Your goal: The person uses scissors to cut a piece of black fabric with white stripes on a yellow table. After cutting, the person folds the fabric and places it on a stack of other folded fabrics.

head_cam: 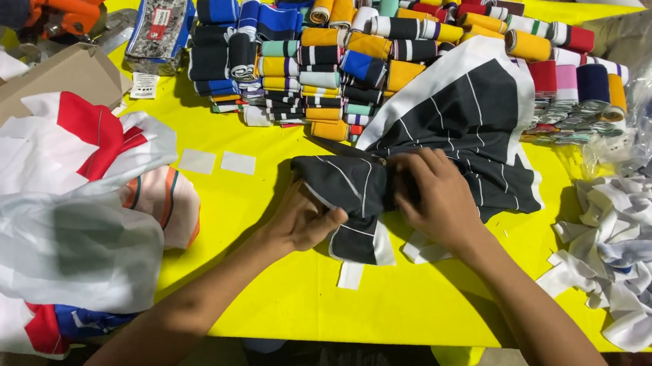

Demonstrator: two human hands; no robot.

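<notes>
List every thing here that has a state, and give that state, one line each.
Black garment: partly folded, one end bunched in both hands.
Left hand: gripping the garment's folded end.
Right hand: closed on the garment.
Fabric rolls: rolled, stacked in rows.
Plastic bag: crumpled over clothes.
White strips: loose, heaped.
White labels: lying flat, apart.
Cardboard box: flaps open.

A table covered in bright yellow cloth (267, 210) carries a heap of rolled striped knit collar bands in many colours (378, 49) at twelve o'clock and a black pinstriped garment with white trim (466, 112) at centre. Two small white rectangular labels (217, 162) lie at ten o'clock. Loose white fabric strips (637, 260) pile at four o'clock, and clear plastic bags over red-and-white garments (53, 225) at nine.
</notes>
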